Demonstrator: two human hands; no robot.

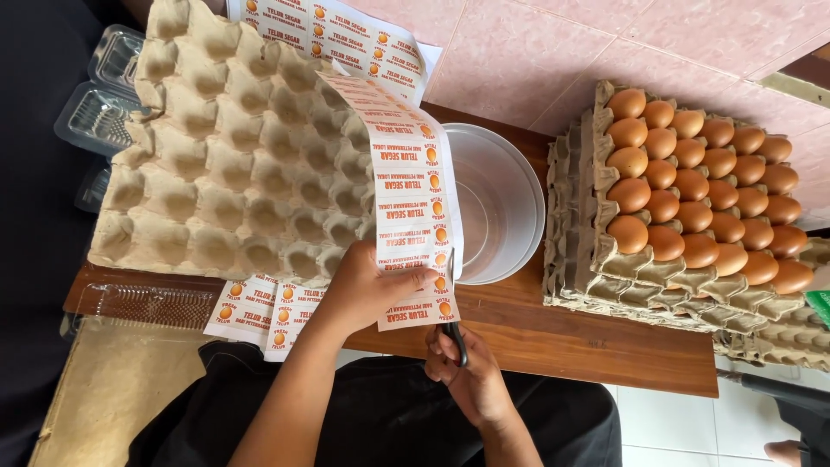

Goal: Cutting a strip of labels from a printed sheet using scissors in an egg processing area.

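My left hand (367,290) pinches the lower end of a long paper sheet of printed orange-and-white labels (413,195) that curves up over the empty cardboard egg tray (229,156). My right hand (471,376) grips black-handled scissors (453,333) whose blades point up into the bottom edge of that sheet. Cut label pieces (259,307) lie on the wooden bench (562,337) under my left forearm.
A clear round plastic tub (501,203) stands behind the sheet. A stack of egg trays topped with brown eggs (700,199) fills the right. Clear plastic egg boxes (104,95) lie at far left, another (143,303) at the bench's front. More label sheets (346,39) rest at the top.
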